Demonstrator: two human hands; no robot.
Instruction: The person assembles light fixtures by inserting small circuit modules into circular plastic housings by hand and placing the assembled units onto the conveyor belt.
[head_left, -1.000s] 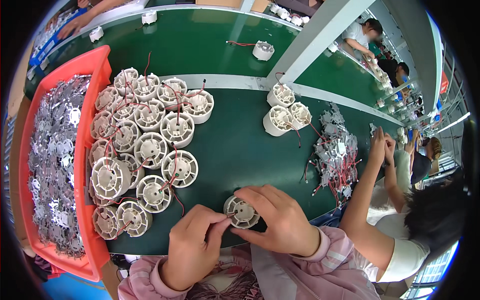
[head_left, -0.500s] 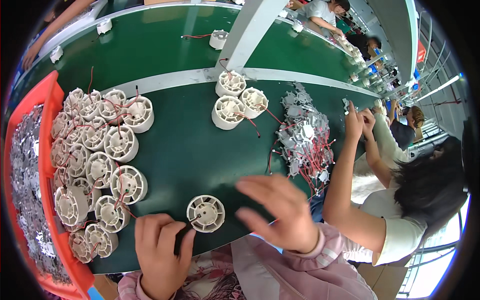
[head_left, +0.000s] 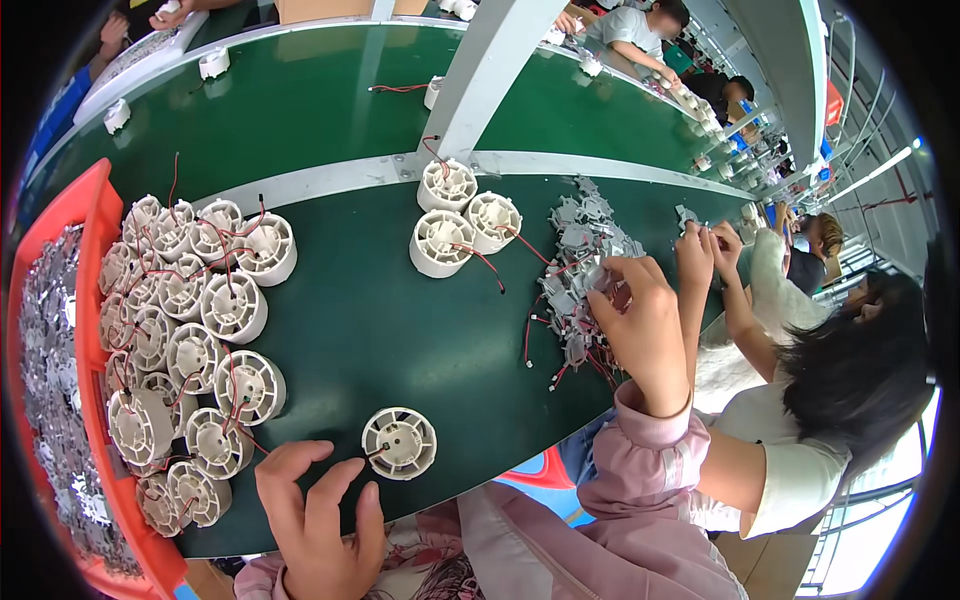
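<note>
A single white round plastic housing (head_left: 411, 440), spoked like a wheel, lies near the table's front edge with a short dark wire at its left side. Beside it my left hand (head_left: 325, 515) has its fingers apart and curved, the fingertips close to that wire. I cannot see anything in its grasp. My right hand (head_left: 645, 325) is over a heap of small grey plates with red and black wires (head_left: 580, 245). Thumb and index finger are apart at the heap's right side, and no lifted piece shows between them.
Rows of similar housings (head_left: 232, 305) stand at left against a red bin (head_left: 95, 350) full of grey metal pieces. Three housings (head_left: 443, 240) stand near a grey post (head_left: 495, 85). A co-worker's hands (head_left: 705, 250) work just right of the heap. Behind runs a green conveyor (head_left: 290, 95).
My right hand has moved away from the single housing, right and upward, to the heap of wired plates. My left hand stays beside the housing, its fingers now spread wider.
</note>
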